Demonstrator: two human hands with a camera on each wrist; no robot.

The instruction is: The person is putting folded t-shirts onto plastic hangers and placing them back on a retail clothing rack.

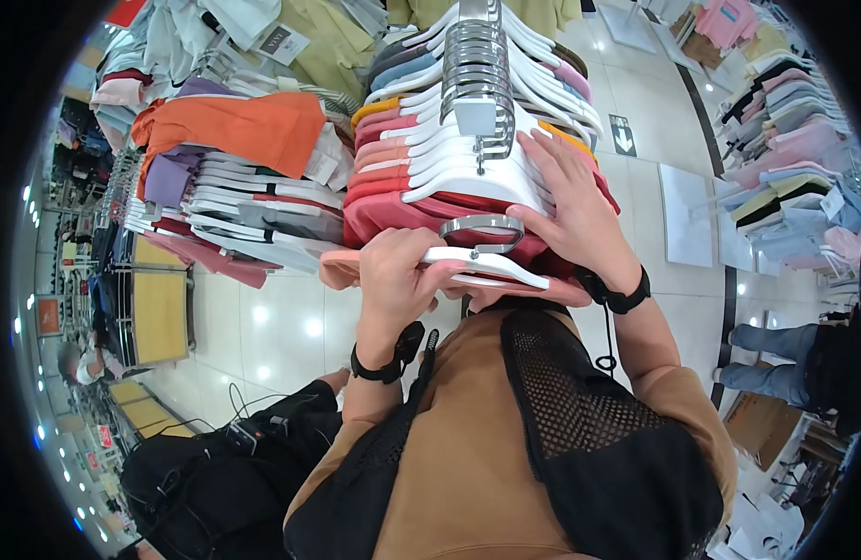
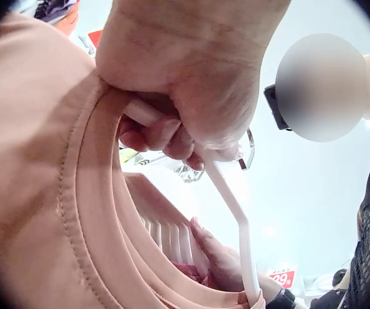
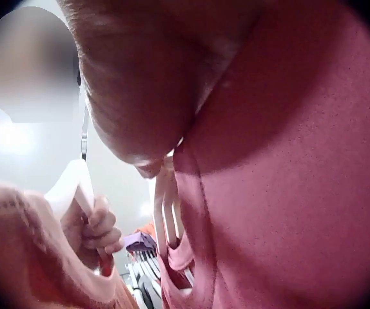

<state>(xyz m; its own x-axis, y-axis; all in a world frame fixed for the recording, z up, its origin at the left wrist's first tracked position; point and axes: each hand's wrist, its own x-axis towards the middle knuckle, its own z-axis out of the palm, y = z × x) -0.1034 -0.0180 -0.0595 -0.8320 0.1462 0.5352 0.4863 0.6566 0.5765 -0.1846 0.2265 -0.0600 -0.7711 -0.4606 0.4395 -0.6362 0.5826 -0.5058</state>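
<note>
My left hand grips a white hanger that carries a salmon-pink garment, held close to my body; in the left wrist view the fingers curl round the hanger bar. Its metal hook stands up toward the rack. My right hand lies with extended fingers on the front white hangers of the packed row, beside a deep pink garment. Along the row hang red, coral and orange garments, their metal hooks lined up at the top.
An orange garment lies over another row of hung clothes at the left. More clothes hang on a rack at the right. A black bag is at lower left, and a person in jeans stands at the right.
</note>
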